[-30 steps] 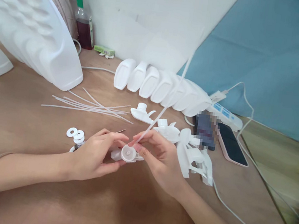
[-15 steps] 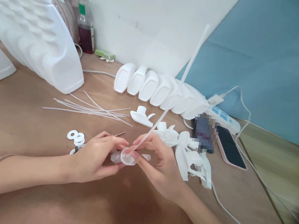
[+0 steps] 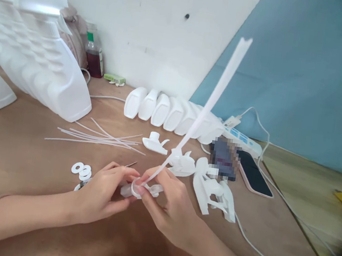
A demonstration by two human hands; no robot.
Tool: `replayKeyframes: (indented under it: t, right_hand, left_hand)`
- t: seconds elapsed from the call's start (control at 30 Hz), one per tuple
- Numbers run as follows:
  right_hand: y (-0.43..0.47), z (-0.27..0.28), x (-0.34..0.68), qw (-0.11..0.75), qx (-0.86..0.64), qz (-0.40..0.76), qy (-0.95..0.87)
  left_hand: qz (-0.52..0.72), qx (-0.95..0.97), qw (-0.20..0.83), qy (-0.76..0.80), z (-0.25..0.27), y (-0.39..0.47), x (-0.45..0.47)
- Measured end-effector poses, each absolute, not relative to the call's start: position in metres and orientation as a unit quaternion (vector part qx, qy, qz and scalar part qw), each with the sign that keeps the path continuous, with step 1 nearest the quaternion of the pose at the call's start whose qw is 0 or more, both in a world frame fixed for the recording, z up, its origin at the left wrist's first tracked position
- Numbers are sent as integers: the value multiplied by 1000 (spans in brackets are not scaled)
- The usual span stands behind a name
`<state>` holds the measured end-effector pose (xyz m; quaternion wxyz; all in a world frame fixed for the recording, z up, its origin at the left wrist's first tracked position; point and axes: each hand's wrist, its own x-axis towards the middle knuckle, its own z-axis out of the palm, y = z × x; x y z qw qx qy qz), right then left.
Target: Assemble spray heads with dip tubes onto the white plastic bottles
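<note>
My left hand (image 3: 102, 196) is closed round a white trigger spray head (image 3: 126, 190), its round collar facing up. The thumb and fingers of my right hand (image 3: 171, 208) pinch a thin translucent dip tube (image 3: 207, 107) near its lower end. That end sits at the collar's opening, and my fingers hide how deep it goes. From there the tube slants up to the right, past the table's back edge. Beside my left hand lie several white ring washers (image 3: 77, 168) and a thin metal-tipped tool (image 3: 131, 164), partly covered by the hand.
Several loose tubes (image 3: 100, 139) lie crossed at centre left. White spray-head parts (image 3: 155, 144) and several white shells (image 3: 134, 103) run behind my hands. Spray bottles (image 3: 70, 81) stand at left. On the right are a phone (image 3: 255, 172), a power strip (image 3: 244, 142) and a cable.
The view has tilted up a little, so things sit lower in it. Both hands keep their hold, and the tube's upper end now leans further right and looks closer to me.
</note>
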<state>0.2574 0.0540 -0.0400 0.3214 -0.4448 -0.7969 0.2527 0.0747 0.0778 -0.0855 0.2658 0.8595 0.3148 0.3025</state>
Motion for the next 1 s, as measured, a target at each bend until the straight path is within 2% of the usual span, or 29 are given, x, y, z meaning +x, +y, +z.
replayKeyframes:
  t: [0.27, 0.57, 1.0]
  right_hand:
    - [55, -53, 255, 378, -484, 228, -756]
    - [53, -69, 246, 496, -396, 139, -760]
    - [51, -81, 242, 515, -366, 88, -770]
  left_hand:
    - [309, 870, 235, 304, -83, 76, 76]
    - [301, 887, 224, 268, -83, 75, 75]
    - [279, 885, 240, 285, -85, 75, 76]
